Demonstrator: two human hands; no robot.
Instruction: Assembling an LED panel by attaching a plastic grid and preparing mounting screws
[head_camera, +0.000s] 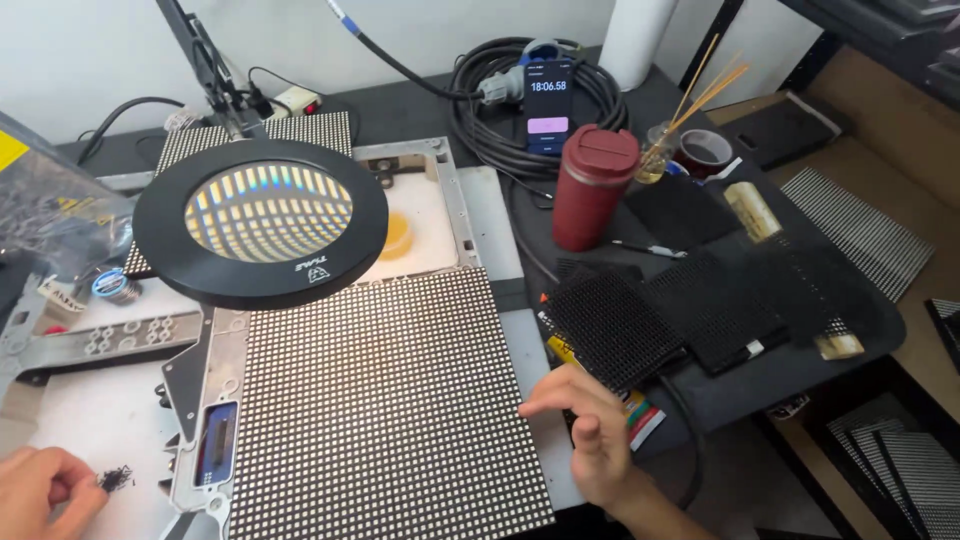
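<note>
**Two hands at one large LED panel**

Dark tabletop (420, 110) runs under a white wall, crowded with repair gear. One large dotted LED panel (385, 405) lies flat at the centre, its lower edge toward 6 o'clock. One round magnifier lamp (262, 222) hangs above the panel's 11 o'clock corner. The right hand (592, 430) is at the panel's 3 o'clock edge, fingers loosely spread and released, its fingertips just at the panel's rim and grasping nothing. The left hand (45, 488), at 8 o'clock from the panel, is pinched around one small tuft of black bits (115, 478) over a white mat. Three smaller black panel modules (612, 325) lie side by side at 2 o'clock. One red tumbler (592, 187) stands at 1 o'clock, with one phone (548, 103) propped behind it on one coil of black cable (490, 135).
</note>
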